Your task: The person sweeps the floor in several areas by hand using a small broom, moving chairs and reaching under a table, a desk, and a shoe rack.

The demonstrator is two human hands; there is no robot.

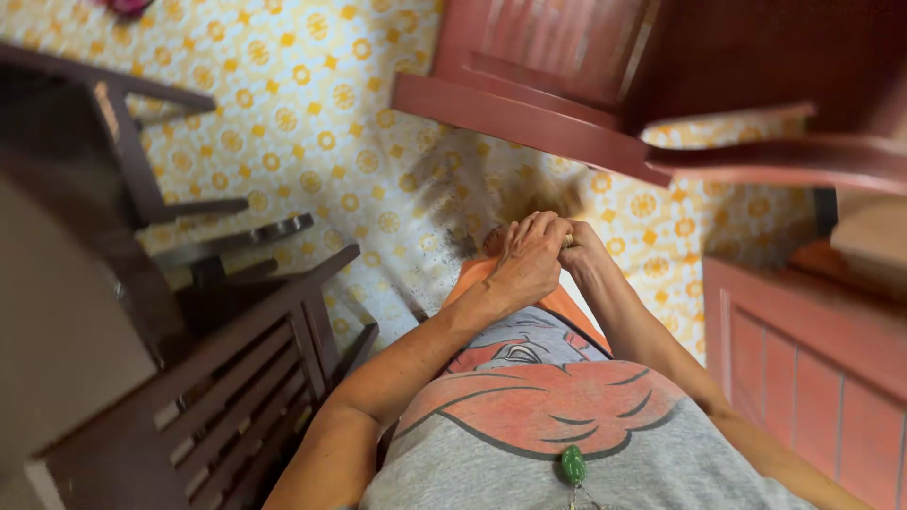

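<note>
Fibre is my best reading of it: a tan tuft pokes out at twelve o'clock from my joined hands, smeared by blur, pale straw in colour and darker at its base. Whether it is bristle, dry grass or frayed cord I cannot tell.

I judge it light and springy. It would be soft at the loose tips and stiffer where the strands bunch, a little scratchy, and apt to shed or splay if squeezed at the ends. The place to take hold is low down at the bunched base, where my knuckles are.

My left hand lies on top with its fingers curled close together over the base. Whether they actually pinch the strands is hidden. My right hand is tucked under it at three o'clock, showing a ring, and I cannot tell how its fingers sit.

An orange cloth lies just below my hands at six o'clock. A patterned yellow floor spreads beyond, with a dark slatted chair at eight o'clock.
</note>
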